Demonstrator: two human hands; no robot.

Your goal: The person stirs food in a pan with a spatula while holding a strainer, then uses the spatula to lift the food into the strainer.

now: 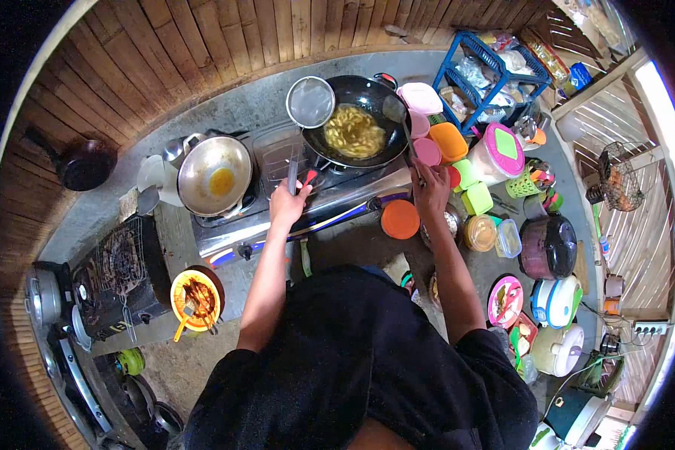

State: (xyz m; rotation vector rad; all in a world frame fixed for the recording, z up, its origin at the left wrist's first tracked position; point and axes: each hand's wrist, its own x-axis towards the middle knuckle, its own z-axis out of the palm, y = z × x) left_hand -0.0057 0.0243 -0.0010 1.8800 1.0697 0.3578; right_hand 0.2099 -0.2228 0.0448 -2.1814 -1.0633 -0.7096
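Observation:
A black wok (pixel 343 91) sits on the gas stove (pixel 330 196), with pale pieces of food (pixel 355 132) in yellowish liquid in its bottom. My left hand (pixel 287 205) is closed round the handle of a fine-mesh strainer (pixel 310 103), whose round mesh is over the wok's left rim. Beside these fingers is the wok's red-tipped handle (pixel 308 178); I cannot tell whether they touch it. At the wok's right side, my right hand (pixel 430 187) grips the long handle of a spatula (pixel 394 109), its dark head inside the wok.
A metal pan (pixel 216 175) with some yellow oil stands left on the stove. An orange bowl (pixel 195 298) of red sauce with a brush is at lower left. Coloured plastic containers (pixel 448 142) crowd the wok's right side, with a blue rack (pixel 491 75) behind them.

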